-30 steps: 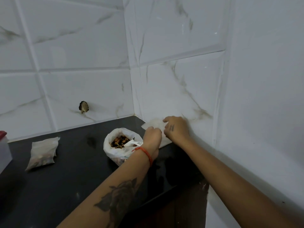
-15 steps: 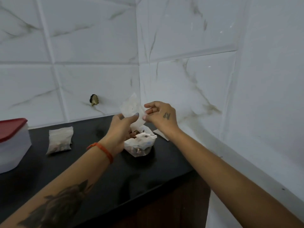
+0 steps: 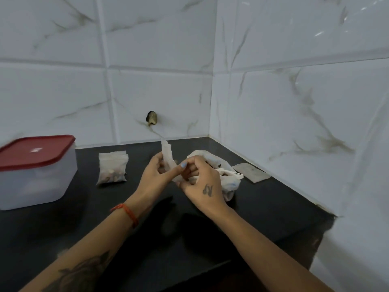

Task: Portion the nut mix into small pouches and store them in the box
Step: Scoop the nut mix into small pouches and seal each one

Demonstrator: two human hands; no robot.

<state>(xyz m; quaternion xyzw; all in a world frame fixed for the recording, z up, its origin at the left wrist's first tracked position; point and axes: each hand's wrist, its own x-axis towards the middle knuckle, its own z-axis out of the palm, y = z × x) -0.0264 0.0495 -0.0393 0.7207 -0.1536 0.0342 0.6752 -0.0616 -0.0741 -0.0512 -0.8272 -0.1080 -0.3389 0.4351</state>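
Observation:
An empty small clear pouch (image 3: 168,155) is held upright above the black counter (image 3: 88,224). My left hand (image 3: 154,179) grips its left side and my right hand (image 3: 202,186) pinches its lower right edge. Just behind my right hand sits the white plastic bag of nut mix (image 3: 226,174), open at the top, with a white scoop partly showing inside. A filled pouch (image 3: 112,170) lies flat to the left. The translucent box with a red lid (image 3: 35,170) stands shut at the far left.
More empty pouches (image 3: 251,174) lie flat by the right wall. White marble tiles close the corner behind and on the right. A dark hole (image 3: 152,118) marks the back wall. The counter's front edge runs near my forearms.
Both hands picked one empty pouch off the stack by the right wall and brought it left, in front of the nut bag. The view swung left, showing the whole box.

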